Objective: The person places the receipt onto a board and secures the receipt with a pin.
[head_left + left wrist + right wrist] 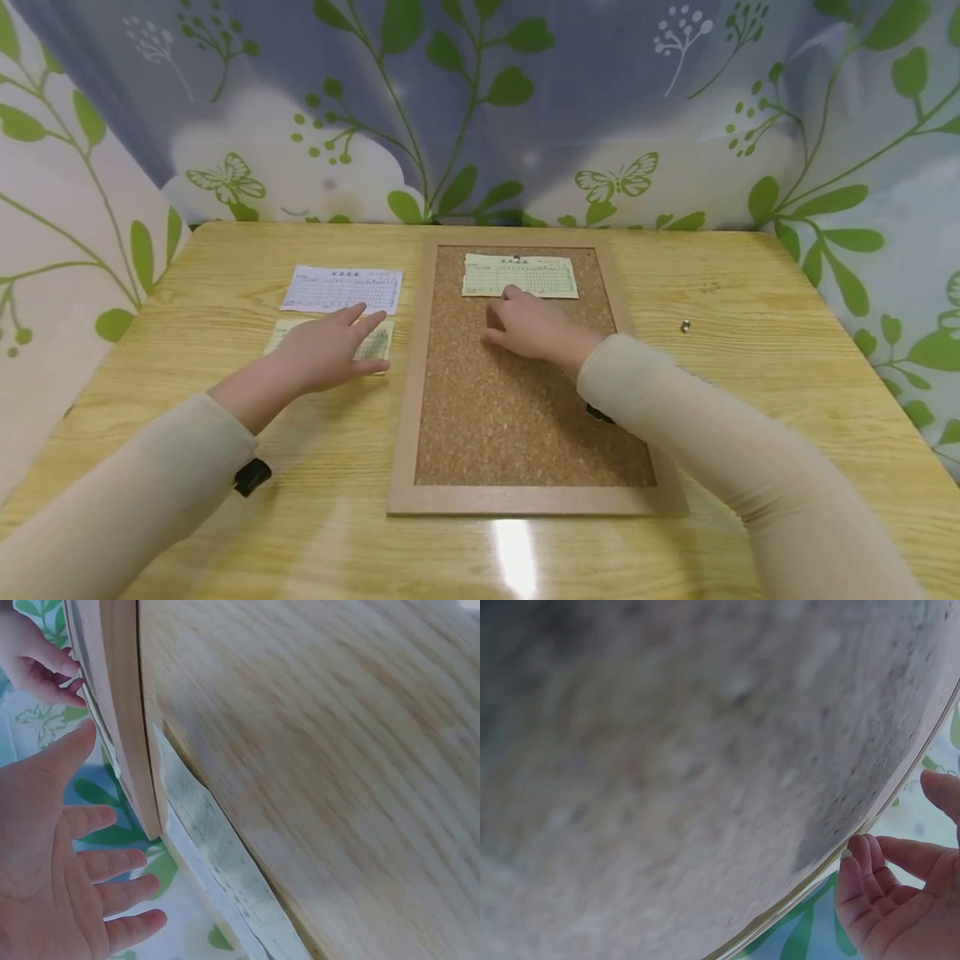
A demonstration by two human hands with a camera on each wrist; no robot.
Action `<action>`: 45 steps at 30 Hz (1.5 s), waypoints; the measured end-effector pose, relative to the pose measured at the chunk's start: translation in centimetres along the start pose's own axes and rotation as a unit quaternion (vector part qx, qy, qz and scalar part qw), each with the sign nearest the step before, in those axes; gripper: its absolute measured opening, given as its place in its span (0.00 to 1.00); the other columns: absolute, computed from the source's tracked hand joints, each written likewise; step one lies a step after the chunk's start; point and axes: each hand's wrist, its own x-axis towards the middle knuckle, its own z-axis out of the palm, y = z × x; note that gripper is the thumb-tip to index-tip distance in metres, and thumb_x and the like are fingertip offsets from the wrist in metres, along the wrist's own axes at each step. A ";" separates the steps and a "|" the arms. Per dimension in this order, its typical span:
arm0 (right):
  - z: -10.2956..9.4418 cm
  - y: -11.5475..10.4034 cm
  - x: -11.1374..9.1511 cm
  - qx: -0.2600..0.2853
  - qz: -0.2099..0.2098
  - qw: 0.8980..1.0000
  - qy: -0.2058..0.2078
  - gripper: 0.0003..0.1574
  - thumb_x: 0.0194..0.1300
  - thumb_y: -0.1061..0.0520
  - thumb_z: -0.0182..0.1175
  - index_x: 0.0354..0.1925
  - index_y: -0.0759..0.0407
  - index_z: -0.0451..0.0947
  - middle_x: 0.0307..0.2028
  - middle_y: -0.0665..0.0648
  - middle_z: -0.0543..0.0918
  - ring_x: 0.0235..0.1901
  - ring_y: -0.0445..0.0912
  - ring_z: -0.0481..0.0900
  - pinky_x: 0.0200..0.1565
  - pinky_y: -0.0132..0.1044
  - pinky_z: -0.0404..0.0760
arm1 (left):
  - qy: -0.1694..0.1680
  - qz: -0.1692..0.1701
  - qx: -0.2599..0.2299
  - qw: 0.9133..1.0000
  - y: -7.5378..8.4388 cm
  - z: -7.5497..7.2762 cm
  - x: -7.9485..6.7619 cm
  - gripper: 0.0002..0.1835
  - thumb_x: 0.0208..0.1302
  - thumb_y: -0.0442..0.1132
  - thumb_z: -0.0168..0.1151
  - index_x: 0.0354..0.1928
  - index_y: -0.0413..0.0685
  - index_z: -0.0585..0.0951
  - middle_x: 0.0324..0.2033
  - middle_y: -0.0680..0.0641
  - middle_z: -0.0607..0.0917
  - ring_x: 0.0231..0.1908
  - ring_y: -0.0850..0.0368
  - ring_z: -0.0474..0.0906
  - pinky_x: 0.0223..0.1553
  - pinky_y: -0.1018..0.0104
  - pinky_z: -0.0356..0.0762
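Note:
A framed corkboard [487,433] lies on the table, with a pale yellow printed slip [551,279] near its top. A small shiny pin [517,259] sits at that slip's upper edge. My right hand [534,323] is over the cork, its fingers loosely bent by the slip's lower edge; the right wrist view shows the thumb apart and nothing held. To the left, my left hand [318,352] spreads its fingers above a second yellow slip [380,343], partly covering it. Beyond that lies a white printed slip [337,287].
Another small shiny pin [686,326] lies on the wooden table [757,350] right of the corkboard. A patterned cloth [480,125] with leaves and butterflies hangs behind the table's far edge.

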 end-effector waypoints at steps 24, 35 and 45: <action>0.1 -3.6 0.9 -0.013 -0.034 0.999 0.005 0.34 0.68 0.39 0.50 0.64 0.57 0.66 0.60 0.60 0.68 0.55 0.51 0.72 0.52 0.44 0.73 | 0.018 -0.030 -0.014 0.999 -4.3 0.1 -2.9 0.41 0.64 0.59 0.54 0.69 0.39 0.58 0.65 0.28 0.58 0.60 0.29 0.60 0.46 0.39 0.70; 0.2 -4.7 1.3 -0.027 -0.045 0.999 0.011 0.34 0.68 0.38 0.50 0.64 0.56 0.67 0.55 0.58 0.71 0.50 0.48 0.74 0.48 0.41 0.75 | 0.016 -0.047 -0.023 0.999 -5.5 0.4 -3.6 0.40 0.65 0.57 0.53 0.69 0.38 0.57 0.64 0.27 0.58 0.61 0.28 0.58 0.48 0.35 0.67; 0.2 -6.1 1.8 -0.044 -0.066 0.997 0.025 0.32 0.67 0.38 0.50 0.61 0.56 0.70 0.51 0.56 0.74 0.47 0.47 0.74 0.46 0.41 0.75 | 0.006 -0.064 -0.025 0.998 -6.2 0.9 -3.9 0.42 0.65 0.59 0.52 0.70 0.38 0.55 0.65 0.28 0.57 0.60 0.29 0.59 0.47 0.36 0.68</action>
